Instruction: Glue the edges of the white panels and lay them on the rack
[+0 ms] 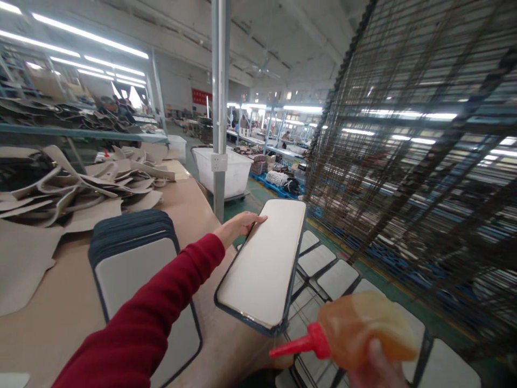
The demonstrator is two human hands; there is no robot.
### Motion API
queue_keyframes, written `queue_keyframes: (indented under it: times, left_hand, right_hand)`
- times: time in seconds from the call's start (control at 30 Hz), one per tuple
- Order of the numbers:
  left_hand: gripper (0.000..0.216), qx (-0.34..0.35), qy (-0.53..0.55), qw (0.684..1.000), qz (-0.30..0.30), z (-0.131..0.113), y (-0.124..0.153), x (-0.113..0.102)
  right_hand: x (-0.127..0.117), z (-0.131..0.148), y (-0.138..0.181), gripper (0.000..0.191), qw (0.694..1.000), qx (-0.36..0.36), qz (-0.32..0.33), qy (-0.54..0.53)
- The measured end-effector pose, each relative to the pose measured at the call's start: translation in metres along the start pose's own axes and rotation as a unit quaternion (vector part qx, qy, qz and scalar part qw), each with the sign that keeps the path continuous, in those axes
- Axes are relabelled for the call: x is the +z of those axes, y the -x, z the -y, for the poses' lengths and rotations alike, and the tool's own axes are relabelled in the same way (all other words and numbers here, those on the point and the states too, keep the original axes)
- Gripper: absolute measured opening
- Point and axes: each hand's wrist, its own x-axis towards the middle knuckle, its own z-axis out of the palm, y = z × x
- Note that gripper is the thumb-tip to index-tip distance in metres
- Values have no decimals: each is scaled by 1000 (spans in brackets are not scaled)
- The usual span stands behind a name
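Observation:
My left hand (243, 222), in a red sleeve, grips the far left edge of a flat rounded panel (266, 258), thumb on top. The panel has a white face and a dark blue rim, with a shiny wet-looking line along its border. My right hand (375, 366) is wrapped round a soft glue bottle (363, 326) with amber contents. Its red nozzle (302, 344) points left, just below the panel's near corner. A thin strand seems to hang between that corner and the nozzle. Part of my right hand is cut off by the bottom edge.
A stack of similar panels (137, 258) lies on the brown table (173, 199), beside a heap of beige cut pieces (89, 183). Several panels lie on a wire rack (319, 261) at right. A tall mesh frame (404, 161) leans above it. A post (219, 108) and white bin (238, 172) stand ahead.

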Motion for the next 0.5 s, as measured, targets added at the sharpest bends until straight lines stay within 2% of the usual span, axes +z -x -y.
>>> queue_keyframes:
  times: [0.07, 0.1, 0.17, 0.23, 0.3, 0.4, 0.5]
  left_hand:
    - [26, 23, -1, 1000, -18, 2, 2, -2]
    - [28, 34, -2, 999, -24, 4, 3, -3]
    - [31, 53, -3, 998, -30, 8, 7, -4]
    - [34, 70, -3, 997, -30, 14, 12, -2]
    - [36, 81, -3, 996, -24, 18, 17, 3]
    - [43, 89, -11, 996, 8, 23, 25, 17]
    - [48, 95, -34, 994, 53, 23, 34, 29]
  right_hand:
    - [21, 18, -7, 34, 991, 86, -51, -85]
    - [31, 27, -13, 39, 976, 131, -101, -140]
    - [47, 43, -26, 48, 948, 170, -160, -218]
    - [58, 53, -40, 51, 945, 134, -166, -246]
    - [64, 56, -53, 51, 958, 67, -142, -240]
    - [72, 48, -75, 52, 973, -10, -105, -206]
    - [75, 33, -96, 62, 979, -79, -98, -161]
